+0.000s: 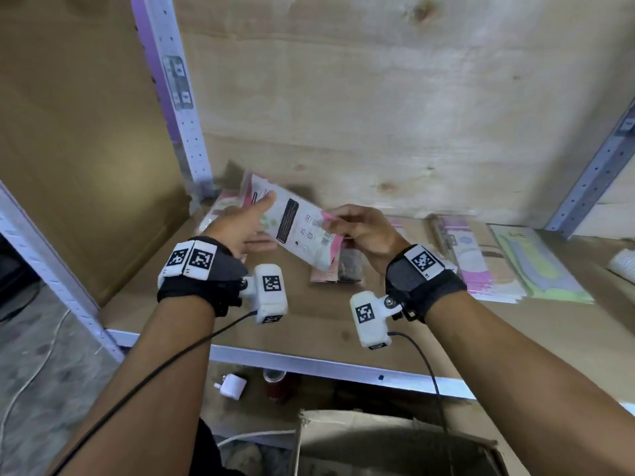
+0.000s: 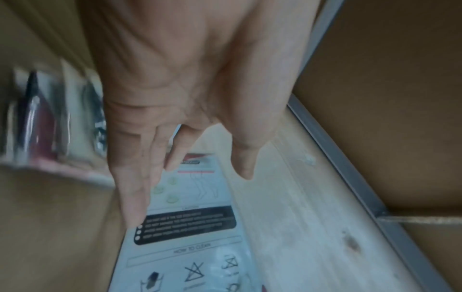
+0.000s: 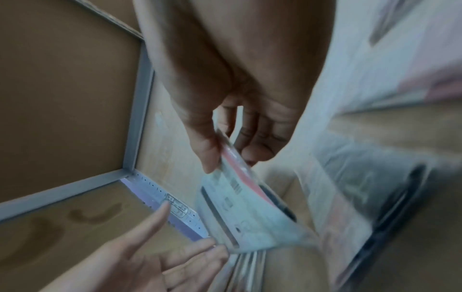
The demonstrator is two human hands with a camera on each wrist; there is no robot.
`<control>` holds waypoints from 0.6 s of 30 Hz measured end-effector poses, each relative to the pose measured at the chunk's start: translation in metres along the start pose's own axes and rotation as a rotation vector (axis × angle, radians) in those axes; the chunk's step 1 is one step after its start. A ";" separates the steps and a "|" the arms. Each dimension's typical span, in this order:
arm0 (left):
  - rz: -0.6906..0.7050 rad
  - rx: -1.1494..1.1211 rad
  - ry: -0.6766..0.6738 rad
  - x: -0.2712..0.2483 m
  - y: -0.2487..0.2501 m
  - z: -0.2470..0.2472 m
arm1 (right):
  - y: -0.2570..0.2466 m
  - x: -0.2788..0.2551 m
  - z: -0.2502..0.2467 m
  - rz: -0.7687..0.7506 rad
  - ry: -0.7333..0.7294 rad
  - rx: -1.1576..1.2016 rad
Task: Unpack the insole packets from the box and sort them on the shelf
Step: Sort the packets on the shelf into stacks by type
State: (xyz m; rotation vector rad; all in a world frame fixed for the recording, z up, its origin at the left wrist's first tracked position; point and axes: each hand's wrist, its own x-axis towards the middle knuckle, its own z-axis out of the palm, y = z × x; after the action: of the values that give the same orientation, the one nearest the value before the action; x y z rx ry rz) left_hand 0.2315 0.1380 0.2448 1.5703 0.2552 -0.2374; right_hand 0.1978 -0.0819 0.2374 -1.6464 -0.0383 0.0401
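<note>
Insole packets are part-sorted. Order of note, largest first.

Shelf (image 1: 429,324): plywood board on a metal frame, wooden back panel behind. It carries all sorted stock visible so far.

Box (image 1: 395,448): open cardboard carton below the shelf front edge, at the bottom of the head view. Its inside is dark; whether packets remain in it cannot be told.

Right-hand stack (image 1: 508,262): several flat packets in pastel pink, purple and green, lying side by side and overlapping at the right of the shelf.

Back-left pile (image 1: 220,207): pink and white packets in the rear left corner beside the upright post, partly hidden by the left hand.

Dark packet (image 1: 347,266): lies flat near the shelf middle, under the held packet.

Held packet (image 1: 302,228): white back with pink edge, care symbols and a barcode facing up, tilted above the shelf and not resting on it.

Right hand (image 1: 360,231): thumb and curled fingers pinch the packet's near end; the right wrist view confirms it.

Left hand (image 1: 247,221): fingers straight and spread, flat against the packet's far part. It steadies, does not grip.

Judgement: sorting well under way with at least three groups started. This packet is not yet placed; probably bound for the matching back-left pile. Remaining count unknown.
</note>
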 end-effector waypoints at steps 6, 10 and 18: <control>0.027 -0.446 -0.138 -0.005 0.004 0.041 | -0.007 -0.042 -0.037 -0.358 -0.045 -0.351; 0.038 -0.445 -0.161 -0.006 -0.005 0.067 | -0.002 -0.063 -0.064 -0.441 -0.012 -0.671; 0.040 -0.230 -0.329 -0.007 -0.024 0.112 | 0.017 -0.078 -0.130 -0.170 0.201 -0.519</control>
State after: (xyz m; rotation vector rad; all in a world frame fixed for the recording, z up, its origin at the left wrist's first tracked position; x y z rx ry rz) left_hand 0.2189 0.0260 0.2226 1.2845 -0.0073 -0.4151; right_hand 0.1260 -0.2161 0.2305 -2.1517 -0.0369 -0.2863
